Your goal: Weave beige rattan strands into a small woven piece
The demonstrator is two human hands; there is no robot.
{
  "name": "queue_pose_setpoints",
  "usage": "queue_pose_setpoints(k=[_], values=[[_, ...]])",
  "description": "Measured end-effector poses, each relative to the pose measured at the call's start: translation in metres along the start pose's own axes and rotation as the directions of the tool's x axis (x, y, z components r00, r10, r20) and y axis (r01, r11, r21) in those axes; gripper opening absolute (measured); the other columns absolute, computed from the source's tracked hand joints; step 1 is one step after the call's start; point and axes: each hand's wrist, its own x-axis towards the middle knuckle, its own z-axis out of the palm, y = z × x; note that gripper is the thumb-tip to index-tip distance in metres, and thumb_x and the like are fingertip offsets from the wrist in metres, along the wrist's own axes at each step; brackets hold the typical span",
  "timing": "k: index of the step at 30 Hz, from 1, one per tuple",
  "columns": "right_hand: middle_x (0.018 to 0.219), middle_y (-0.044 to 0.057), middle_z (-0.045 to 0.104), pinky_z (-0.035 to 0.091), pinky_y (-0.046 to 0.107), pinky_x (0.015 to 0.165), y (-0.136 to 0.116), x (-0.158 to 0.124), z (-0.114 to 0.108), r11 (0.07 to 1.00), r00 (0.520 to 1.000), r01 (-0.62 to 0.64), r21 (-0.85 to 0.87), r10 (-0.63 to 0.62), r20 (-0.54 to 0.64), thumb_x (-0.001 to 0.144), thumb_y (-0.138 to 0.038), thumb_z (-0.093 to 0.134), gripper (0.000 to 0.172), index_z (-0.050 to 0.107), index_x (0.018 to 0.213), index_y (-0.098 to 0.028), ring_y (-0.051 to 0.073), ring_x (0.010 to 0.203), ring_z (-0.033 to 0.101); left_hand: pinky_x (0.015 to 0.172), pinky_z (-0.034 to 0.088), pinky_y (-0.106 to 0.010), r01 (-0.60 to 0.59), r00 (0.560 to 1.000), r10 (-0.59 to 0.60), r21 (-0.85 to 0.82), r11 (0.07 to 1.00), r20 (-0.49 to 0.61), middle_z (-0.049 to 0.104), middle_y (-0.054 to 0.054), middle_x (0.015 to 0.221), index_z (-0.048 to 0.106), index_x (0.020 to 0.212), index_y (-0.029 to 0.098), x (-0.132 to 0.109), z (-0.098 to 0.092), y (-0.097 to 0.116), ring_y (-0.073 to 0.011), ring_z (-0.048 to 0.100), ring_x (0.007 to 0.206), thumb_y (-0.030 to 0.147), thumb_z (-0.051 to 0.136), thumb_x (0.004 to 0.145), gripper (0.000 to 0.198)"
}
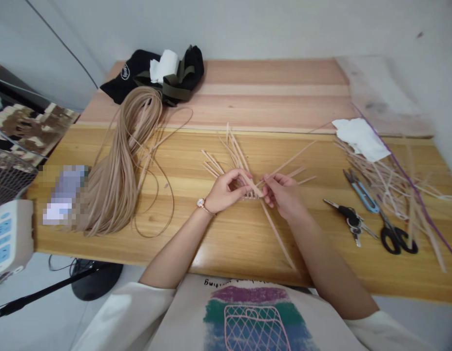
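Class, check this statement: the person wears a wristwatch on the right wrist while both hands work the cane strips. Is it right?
No. The watch is on the left wrist, not the right, as the head view shows. The rest stands: the left hand and right hand both work the cane strips.

A cane coil point(112, 190) blocks leftward past the left hand point(222, 191); keys point(352, 219) and scissors point(394, 239) block rightward beyond the right hand point(284, 195). Spokes point(233, 151) jut between.
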Motion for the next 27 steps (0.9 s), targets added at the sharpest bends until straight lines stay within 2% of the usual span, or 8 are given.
queue_pose_setpoints(k=[4,8,10,15,17,20,24,27], values=[[0.041,-0.006,0.054,0.027,0.014,0.024,-0.001,-0.002,0.0,1.0,0.999,0.0,0.016,-0.001,0.045,0.061,-0.043,0.073,0.033,0.052,0.063,-0.017,0.005,0.027,0.043,0.063,0.045,-0.023,-0.019,0.999,0.018,0.027,0.999,0.039,0.057,-0.003,0.074,0.055,0.096,0.013,-0.002,0.002,0.001,-0.0117,0.054,0.066,0.027,0.063,0.074,0.028],[0.041,-0.006,0.054,0.025,0.015,0.024,-0.005,-0.007,0.0,0.991,0.968,-0.108,-0.082,0.124,0.218,0.058,-0.04,0.075,0.032,0.056,0.07,-0.016,0.005,0.027,0.042,0.063,0.045,-0.023,-0.029,1.0,0.03,0.069,0.997,-0.008,0.057,-0.002,0.075,0.055,0.097,0.013,-0.003,0.004,-0.001,-0.0114,0.053,0.066,0.026,0.061,0.075,0.026],[0.041,-0.007,0.053,0.025,0.015,0.024,-0.005,-0.009,0.0,0.986,0.955,-0.099,-0.133,0.132,0.267,0.058,-0.038,0.074,0.032,0.058,0.074,-0.016,0.005,0.027,0.042,0.062,0.044,-0.022,-0.031,0.999,0.033,0.09,0.995,-0.028,0.058,-0.002,0.075,0.056,0.096,0.013,-0.002,0.004,-0.003,-0.011,0.053,0.066,0.027,0.058,0.078,0.023],[0.045,-0.005,0.057,0.031,0.015,0.027,-0.003,-0.009,0.002,0.986,0.972,-0.015,-0.166,0.053,0.23,0.06,-0.038,0.072,0.03,0.058,0.073,-0.015,0.006,0.031,0.047,0.064,0.043,-0.022,-0.028,0.994,0.044,0.156,0.987,-0.103,0.061,-0.003,0.076,0.059,0.096,0.013,-0.001,0.002,-0.003,-0.011,0.054,0.067,0.032,0.049,0.085,0.024],[0.046,-0.005,0.057,0.031,0.015,0.027,-0.003,-0.007,0.002,0.988,0.975,-0.021,-0.155,0.054,0.217,0.059,-0.037,0.073,0.03,0.058,0.073,-0.015,0.006,0.032,0.048,0.065,0.042,-0.023,-0.02,0.984,0.061,0.236,0.971,-0.165,0.061,-0.002,0.076,0.06,0.095,0.014,-0.001,0.001,-0.002,-0.0111,0.053,0.067,0.032,0.051,0.084,0.023],[0.045,-0.006,0.056,0.028,0.014,0.026,-0.002,-0.006,0.002,0.988,0.978,-0.025,-0.153,0.055,0.2,0.058,-0.037,0.073,0.031,0.059,0.073,-0.015,0.005,0.03,0.046,0.068,0.041,-0.025,0.003,0.973,0.089,0.401,0.916,-0.212,0.061,-0.001,0.071,0.06,0.08,0.015,-0.001,-0.002,0.001,-0.0116,0.052,0.065,0.034,0.052,0.083,0.021],[0.046,-0.006,0.056,0.027,0.014,0.026,-0.001,-0.006,0.002,0.99,0.984,0.021,-0.139,0.004,0.178,0.059,-0.039,0.073,0.031,0.059,0.073,-0.015,0.005,0.03,0.045,0.075,0.038,-0.03,-0.03,0.978,0.144,0.578,0.816,-0.152,0.061,-0.002,0.065,0.058,0.065,0.016,-0.001,-0.006,0.007,-0.0148,0.054,0.068,0.038,0.057,0.079,0.026],[0.047,-0.005,0.056,0.028,0.014,0.026,0.0,-0.005,0.002,0.992,0.988,0.066,-0.11,-0.05,0.145,0.059,-0.041,0.073,0.033,0.06,0.073,-0.015,0.005,0.031,0.045,0.081,0.036,-0.034,-0.112,0.983,0.177,0.629,0.769,-0.041,0.065,-0.003,0.072,0.062,0.07,0.018,-0.002,-0.009,0.011,-0.018,0.056,0.076,0.043,0.066,0.072,0.026]])
